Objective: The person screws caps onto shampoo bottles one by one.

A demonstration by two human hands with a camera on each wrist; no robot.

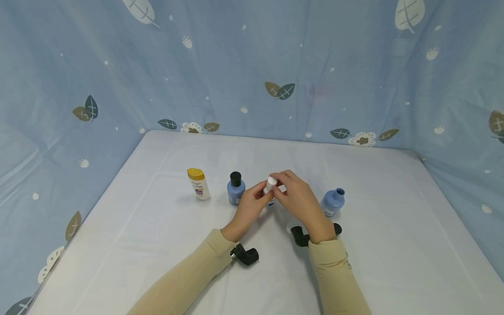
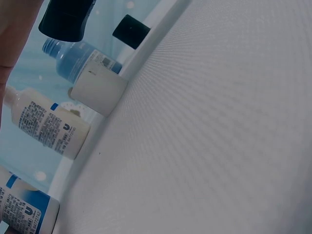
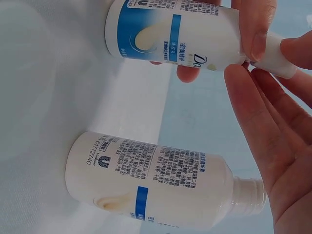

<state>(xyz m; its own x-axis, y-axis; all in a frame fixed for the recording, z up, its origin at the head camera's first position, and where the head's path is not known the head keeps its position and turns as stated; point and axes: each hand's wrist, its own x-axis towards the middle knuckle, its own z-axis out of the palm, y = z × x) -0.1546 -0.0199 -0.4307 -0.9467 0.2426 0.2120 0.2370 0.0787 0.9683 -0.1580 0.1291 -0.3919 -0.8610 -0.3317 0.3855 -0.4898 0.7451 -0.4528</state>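
My left hand (image 1: 249, 205) grips a white shampoo bottle (image 3: 146, 31) with a blue band and blue lower part. The thumb and fingertips of my right hand (image 1: 298, 197) pinch its white cap (image 1: 271, 182), which sits tilted at the neck. Close beside it in the right wrist view stands a second white bottle (image 3: 151, 180) with its neck bare; my right hand hides it in the head view. In the left wrist view the gripped bottle (image 2: 24, 204) shows low at the left edge, close over the tabletop.
An uncapped blue bottle (image 1: 332, 202) stands right of my hands. To their left are a black-capped blue bottle (image 1: 236, 189) and a white bottle with a yellow cap (image 1: 199, 184). A loose white cap (image 2: 100, 87) and black cap (image 2: 131, 31) lie on the white-covered table (image 1: 157, 262).
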